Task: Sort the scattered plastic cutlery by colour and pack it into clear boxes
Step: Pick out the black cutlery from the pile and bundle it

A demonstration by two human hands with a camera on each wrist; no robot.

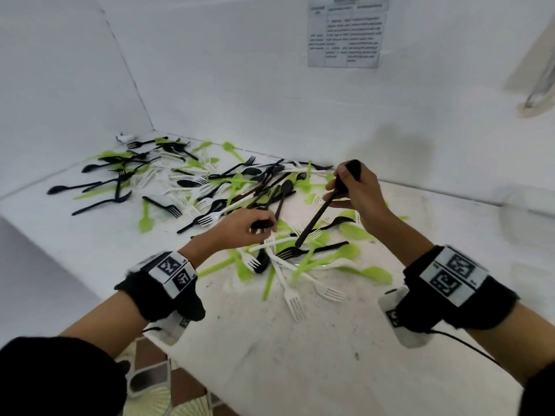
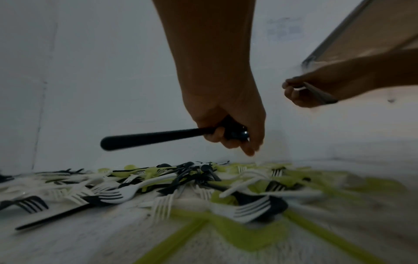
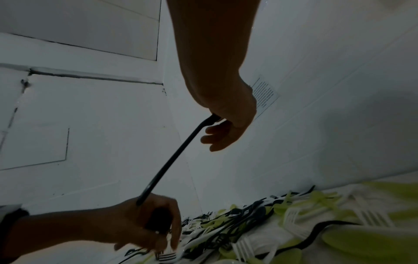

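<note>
Black, white and lime-green plastic forks and spoons lie mixed in a scattered pile (image 1: 228,190) across the white table (image 1: 300,355). My left hand (image 1: 258,226) hovers low over the pile and grips a black spoon (image 2: 158,135) at its bowl end, the handle sticking out sideways. My right hand (image 1: 348,187) is higher and further right. It holds another black utensil (image 1: 315,217) near its head, with the long handle (image 3: 172,160) slanting down toward the left hand (image 3: 153,223). A faint clear box (image 1: 528,214) shows at the right edge.
White walls close the table at the back and left, meeting in a corner behind the pile. A printed sheet (image 1: 345,31) hangs on the back wall. The table's left front edge drops to a tiled floor (image 1: 156,385). Green spoons and white forks (image 1: 300,283) lie nearest me.
</note>
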